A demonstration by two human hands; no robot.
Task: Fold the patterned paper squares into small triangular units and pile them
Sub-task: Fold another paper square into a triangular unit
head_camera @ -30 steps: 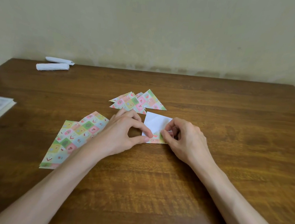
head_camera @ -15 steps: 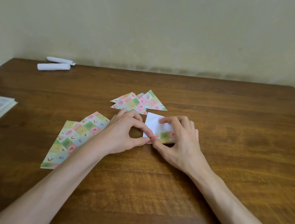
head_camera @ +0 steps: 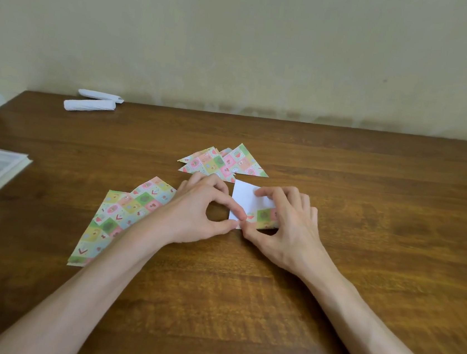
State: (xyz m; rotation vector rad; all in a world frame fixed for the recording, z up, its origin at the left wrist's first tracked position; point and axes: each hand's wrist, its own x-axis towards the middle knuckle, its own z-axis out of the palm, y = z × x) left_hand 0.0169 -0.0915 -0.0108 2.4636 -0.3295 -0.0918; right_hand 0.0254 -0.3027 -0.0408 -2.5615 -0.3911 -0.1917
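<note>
While the small paper square [head_camera: 243,198], white face up, is held down on the brown wooden bench [head_camera: 363,250], it is gripped from both sides. Its near left corner is pinched between thumb and forefinger of the left hand [head_camera: 195,216]. Its near right corner, turned over so that the patterned side shows, is pinched by the curled thumb and fingers of the right hand [head_camera: 287,229], with the forefinger laid on the white face.

The square lies straight ahead between the 2 hands and is touched by both. The turned flap sits on the right-hand side, so the crease is judged to run from the pinched near left corner away toward the right. The flattening stroke would therefore fall to the right hand, with the left serving as anchor.

The pile of folded patterned triangles [head_camera: 225,162] lies just beyond the square and a little to the left, closest to the left hand. At least 3 units are seen there; overlap prevents an exact count.

1 square is in work. The flat unfolded patterned paper [head_camera: 123,216] lies to the left, partly under the left forearm; its sheet count cannot be told. 2 white paper rolls [head_camera: 89,105] rest at the far left edge.
</note>
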